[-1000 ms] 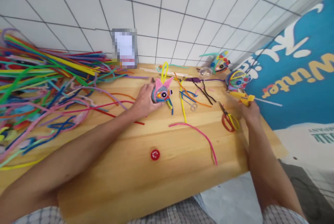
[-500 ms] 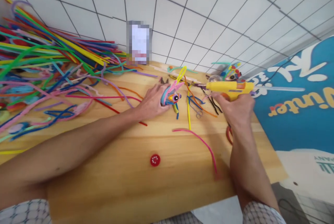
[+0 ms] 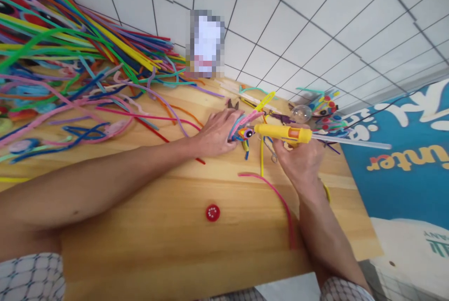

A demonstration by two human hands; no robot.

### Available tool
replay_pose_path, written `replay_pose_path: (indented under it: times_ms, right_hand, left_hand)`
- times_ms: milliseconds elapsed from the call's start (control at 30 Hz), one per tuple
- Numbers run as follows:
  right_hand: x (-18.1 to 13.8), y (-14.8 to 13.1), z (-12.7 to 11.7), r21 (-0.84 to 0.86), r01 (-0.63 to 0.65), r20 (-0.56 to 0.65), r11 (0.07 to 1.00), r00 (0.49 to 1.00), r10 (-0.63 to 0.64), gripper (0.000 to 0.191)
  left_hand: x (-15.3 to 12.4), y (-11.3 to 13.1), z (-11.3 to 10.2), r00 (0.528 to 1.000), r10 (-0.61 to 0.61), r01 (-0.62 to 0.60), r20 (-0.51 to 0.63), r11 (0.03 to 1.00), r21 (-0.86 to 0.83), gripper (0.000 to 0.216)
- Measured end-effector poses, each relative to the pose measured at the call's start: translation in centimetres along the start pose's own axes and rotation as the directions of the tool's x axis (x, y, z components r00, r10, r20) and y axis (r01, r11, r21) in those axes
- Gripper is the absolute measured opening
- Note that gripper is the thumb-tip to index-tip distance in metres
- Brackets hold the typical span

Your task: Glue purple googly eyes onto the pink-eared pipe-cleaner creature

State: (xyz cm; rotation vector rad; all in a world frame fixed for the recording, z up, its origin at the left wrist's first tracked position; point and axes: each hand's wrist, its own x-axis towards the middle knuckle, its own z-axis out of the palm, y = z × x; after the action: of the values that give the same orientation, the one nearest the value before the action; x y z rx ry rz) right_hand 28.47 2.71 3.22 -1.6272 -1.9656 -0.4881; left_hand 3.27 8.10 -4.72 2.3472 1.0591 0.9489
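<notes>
My left hand (image 3: pixel 216 132) is closed around a small pipe-cleaner animal (image 3: pixel 244 126) with pink ears and a googly eye, pressing it on the wooden table (image 3: pixel 168 226). My right hand (image 3: pixel 300 161) grips a yellow glue gun (image 3: pixel 284 133) with a clear glue stick poking out of its back. The gun's nozzle points left and sits right at the figure's face.
A big heap of coloured pipe cleaners (image 3: pixel 70 72) covers the table's left and back. A red bottle cap (image 3: pixel 212 212) and a loose pink pipe cleaner (image 3: pixel 277 198) lie near the front. Two finished pipe-cleaner figures (image 3: pixel 324 107) and a clear ball (image 3: pixel 300 113) stand at the back right.
My right hand picked up the glue gun from the table's right side and brought it left, until its nozzle reached the figure. My left hand stayed on the figure.
</notes>
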Motion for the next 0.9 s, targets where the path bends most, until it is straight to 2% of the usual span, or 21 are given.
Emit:
replay_pose_path:
  times_ms: [400, 533, 700, 900]
  right_hand:
    - [-0.4, -0.4, 0.8, 0.051, 0.058, 0.002, 0.997, 0.998, -0.058, 0.025]
    - [-0.3, -0.3, 1.0, 0.039, 0.107, 0.032, 0.993, 0.994, -0.108, 0.026]
    - [-0.1, -0.5, 0.8, 0.035, 0.098, 0.058, 0.995, 0.993, -0.100, 0.026]
    - [-0.1, -0.3, 0.7, 0.056, 0.080, 0.003, 0.995, 0.997, -0.080, 0.026]
  left_hand:
    - [-0.4, -0.5, 0.3, 0.996, 0.003, -0.007, -0.086, 0.999, -0.048, 0.077]
    - [-0.4, -1.4, 0.5, 0.993, 0.043, -0.050, -0.107, 0.997, -0.064, 0.078]
    - [-0.4, -2.1, 0.8, 0.988, 0.084, -0.098, -0.130, 0.990, -0.106, 0.081]
    - [-0.4, -1.0, 0.1, 0.995, 0.068, -0.071, -0.069, 0.997, -0.043, 0.081]
